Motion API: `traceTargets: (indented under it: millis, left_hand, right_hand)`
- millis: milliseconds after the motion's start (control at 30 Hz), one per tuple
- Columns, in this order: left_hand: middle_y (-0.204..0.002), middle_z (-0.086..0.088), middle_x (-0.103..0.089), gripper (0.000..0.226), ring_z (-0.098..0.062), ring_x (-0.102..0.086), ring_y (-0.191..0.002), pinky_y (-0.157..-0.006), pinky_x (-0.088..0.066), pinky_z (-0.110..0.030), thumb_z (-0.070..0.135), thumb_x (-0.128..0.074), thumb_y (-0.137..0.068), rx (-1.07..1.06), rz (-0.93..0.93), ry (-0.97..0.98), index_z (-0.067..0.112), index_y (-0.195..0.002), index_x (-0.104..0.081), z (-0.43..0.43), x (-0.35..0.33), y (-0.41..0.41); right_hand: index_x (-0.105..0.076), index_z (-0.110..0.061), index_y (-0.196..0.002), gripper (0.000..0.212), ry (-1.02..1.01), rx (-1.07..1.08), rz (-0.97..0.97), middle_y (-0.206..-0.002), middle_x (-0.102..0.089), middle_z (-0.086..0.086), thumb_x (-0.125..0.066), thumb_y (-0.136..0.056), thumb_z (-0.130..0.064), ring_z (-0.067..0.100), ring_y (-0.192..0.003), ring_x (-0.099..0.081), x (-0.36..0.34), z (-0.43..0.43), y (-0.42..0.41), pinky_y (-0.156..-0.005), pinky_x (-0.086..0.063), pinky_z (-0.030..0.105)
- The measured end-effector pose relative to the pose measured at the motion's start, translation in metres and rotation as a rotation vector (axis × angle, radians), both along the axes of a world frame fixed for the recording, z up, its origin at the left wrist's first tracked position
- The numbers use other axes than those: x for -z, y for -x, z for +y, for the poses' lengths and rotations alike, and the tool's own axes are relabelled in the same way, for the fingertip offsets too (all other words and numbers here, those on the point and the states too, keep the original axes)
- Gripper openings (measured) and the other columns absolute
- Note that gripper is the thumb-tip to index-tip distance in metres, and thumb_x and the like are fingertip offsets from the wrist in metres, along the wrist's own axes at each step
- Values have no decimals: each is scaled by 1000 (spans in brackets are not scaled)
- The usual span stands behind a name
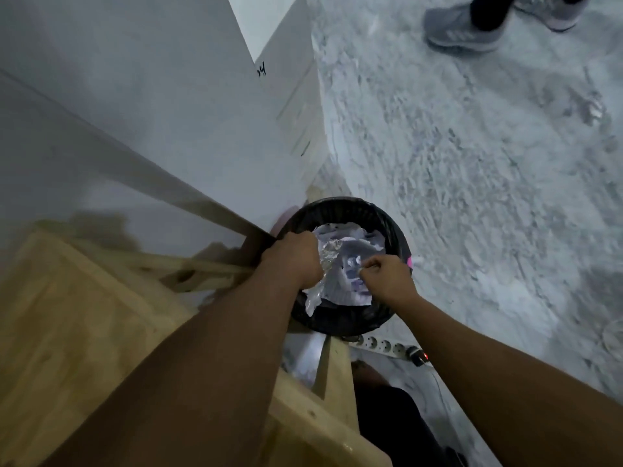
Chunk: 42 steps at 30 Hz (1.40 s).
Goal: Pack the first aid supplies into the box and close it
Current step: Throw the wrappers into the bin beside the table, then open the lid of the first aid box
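Left hand fisted round foil wrapper (crumpled); right hand pinched shut beside it, over bin.

Both forearms are bare, with no sleeves, watch or rings to be seen. The left hand and right hand wear no gloves. Dark clothing covers the lap below.

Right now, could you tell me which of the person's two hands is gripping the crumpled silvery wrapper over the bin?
The left hand: the silvery wrapper trails from its closed fist above the black bin. The right hand only pinches something too small to make out.
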<state>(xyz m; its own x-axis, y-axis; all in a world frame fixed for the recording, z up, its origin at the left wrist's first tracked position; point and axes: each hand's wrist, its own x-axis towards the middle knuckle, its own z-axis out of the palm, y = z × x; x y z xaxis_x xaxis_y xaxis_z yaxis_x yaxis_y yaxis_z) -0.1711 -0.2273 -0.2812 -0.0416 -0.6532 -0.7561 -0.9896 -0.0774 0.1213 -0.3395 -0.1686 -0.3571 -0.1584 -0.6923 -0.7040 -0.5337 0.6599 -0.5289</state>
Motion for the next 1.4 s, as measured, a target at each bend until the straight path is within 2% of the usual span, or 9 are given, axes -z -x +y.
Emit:
traceTargets:
  millis: [100,267,433,600,767,933,1033,1267,1400]
  left_hand:
    - [-86,-20,-65,26,-32,-67,-80,-78,-60,-44,24,-71,-83,-8,33,-72,17,-69,-50,3,-3,1]
    - [-95,-18,-67,17,-31,-68,-92,-80,-57,-40,27,-70,-87,-6,85,-64,11,-92,-67,4,-18,0]
    - [-113,-7,-68,34,-26,-65,-100,-83,-56,-36,35,-67,-90,-90,166,36,13,-116,-67,11,-61,-5]
    - [-105,-7,-72,24,-25,-68,-85,-76,-59,-36,32,-64,-91,-184,281,175,13,-101,-73,28,-146,-21]
    - [-106,-7,-72,29,-26,-69,-96,-85,-57,-37,35,-67,-91,-331,338,349,15,-112,-71,68,-266,-59]
    - [-111,-3,-71,30,-22,-68,-99,-91,-56,-38,42,-69,-88,-462,315,542,22,-110,-72,135,-369,-134]
    - [-106,-3,-72,26,-21,-69,-98,-93,-55,-39,45,-71,-85,-561,270,656,25,-100,-71,188,-424,-192]
    - [-96,3,-73,20,-17,-70,-90,-86,-55,-30,44,-71,-87,-869,99,847,24,-92,-73,353,-493,-322]
    - [-99,2,-74,19,-17,-69,-94,-80,-47,-24,42,-69,-89,-1087,20,853,23,-91,-74,444,-478,-373]
  right_hand:
    - [-68,6,-85,23,43,-3,9,-84,-69,25,-55,-82,-12,40,-72,-62,-8,-3,3,-68,-54,45]
    - [-70,4,-86,21,105,-24,8,-82,-71,24,-54,-85,-9,39,-75,-65,-29,-8,0,-68,-55,43]
    - [-71,-14,-93,15,173,-70,-19,-76,-66,-2,-57,-88,-14,18,-71,-63,-68,-12,-10,-63,-50,28]
    - [-72,-14,-93,14,315,-201,-22,-86,-71,4,-59,-88,-9,10,-65,-56,-161,-24,-29,-56,-41,19]
    - [-73,-17,-105,20,456,-386,-10,-102,-75,5,-62,-89,-17,20,-91,-69,-290,-26,-76,-81,-49,24]
    - [-73,-17,-101,18,663,-595,-65,-99,-77,5,-60,-89,-17,21,-89,-72,-414,9,-154,-89,-56,36]
    - [-73,-20,-98,19,742,-696,-150,-95,-76,1,-59,-86,-16,18,-88,-71,-474,44,-214,-90,-55,36]
    - [-73,-22,-94,21,845,-995,-357,-85,-75,-4,-55,-85,-21,14,-84,-69,-545,157,-362,-82,-53,29]
    - [-73,-19,-103,19,812,-1141,-405,-101,-73,-5,-61,-89,-20,6,-88,-63,-529,218,-424,-74,-42,10]
